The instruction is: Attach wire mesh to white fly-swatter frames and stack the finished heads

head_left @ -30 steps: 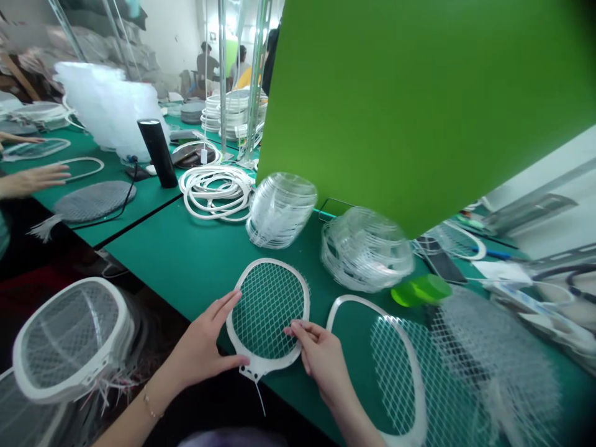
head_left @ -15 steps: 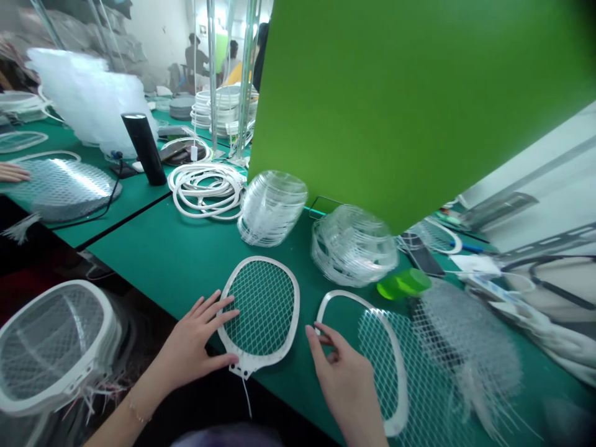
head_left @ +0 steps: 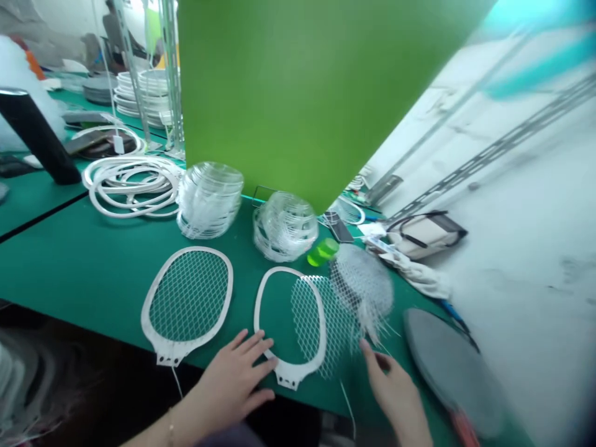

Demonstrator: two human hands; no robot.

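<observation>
Two white oval racket frames lie side by side on the green table. My left hand (head_left: 235,379), fingers spread, rests on the lower left rim of the nearer-to-middle frame (head_left: 257,304). A loose diamond mesh sheet (head_left: 338,329) overlaps that frame's right side, and a thin white strand trails below it. My right hand (head_left: 395,388) is right of this sheet, thumb and forefinger curled together by the strands of a grey mesh pile (head_left: 363,279). Whatever lies between those fingertips is too blurred to tell. Left of both hands is the other frame (head_left: 148,301), with mesh across its opening.
Stacks of clear rings (head_left: 209,202) and clear hoops (head_left: 285,230) stand before a green panel (head_left: 288,93). A green roll (head_left: 323,251) sits beside the mesh pile. White cable coils (head_left: 133,186) and a black cylinder (head_left: 40,136) are left. A grey disc stack (head_left: 454,366) is right.
The view has swung right. My left hand has left the mesh-filled frame for the rim of the second one. My right hand has moved from that second frame to the mesh pile's strands.
</observation>
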